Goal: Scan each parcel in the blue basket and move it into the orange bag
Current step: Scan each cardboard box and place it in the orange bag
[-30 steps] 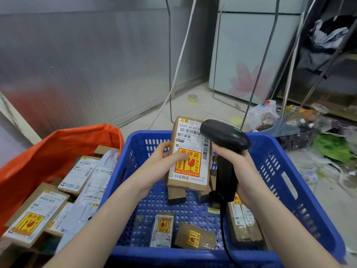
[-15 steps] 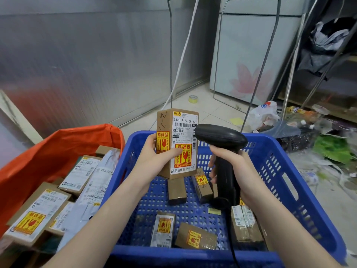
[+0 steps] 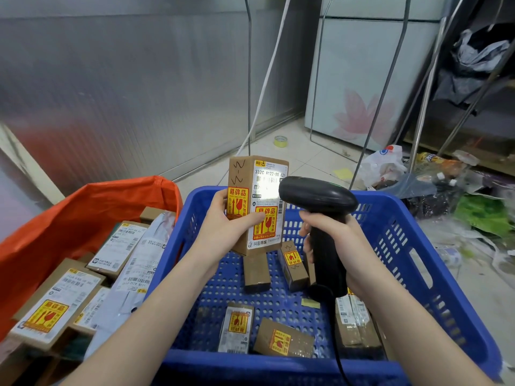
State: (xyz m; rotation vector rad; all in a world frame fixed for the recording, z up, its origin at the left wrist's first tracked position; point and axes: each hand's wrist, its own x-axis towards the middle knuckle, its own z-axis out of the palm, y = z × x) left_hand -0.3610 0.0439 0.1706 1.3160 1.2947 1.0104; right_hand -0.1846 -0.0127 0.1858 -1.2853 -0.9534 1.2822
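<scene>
My left hand (image 3: 227, 228) grips a brown cardboard parcel (image 3: 257, 190) upright above the blue basket (image 3: 412, 246), its white shipping label and yellow-red fragile stickers turned toward the scanner. My right hand (image 3: 338, 242) holds a black barcode scanner (image 3: 317, 196) by its handle, its head just right of the parcel's label, where a bright patch of light falls. Several small brown parcels (image 3: 282, 339) lie on the basket floor. The orange bag (image 3: 83, 207) stands at the left with several labelled parcels (image 3: 55, 302) inside.
The scanner's black cable (image 3: 338, 355) runs down over the basket's front rim. Plastic bags and litter (image 3: 446, 190) cover the floor at the right. A wire frame (image 3: 370, 140) and a white cabinet stand behind the basket. A tape roll (image 3: 280, 141) lies on the tiles.
The left hand has turned the parcel upright and shifted it left, so a side face shows. The scanner has come level with the label, which is now lit by a bright patch.
</scene>
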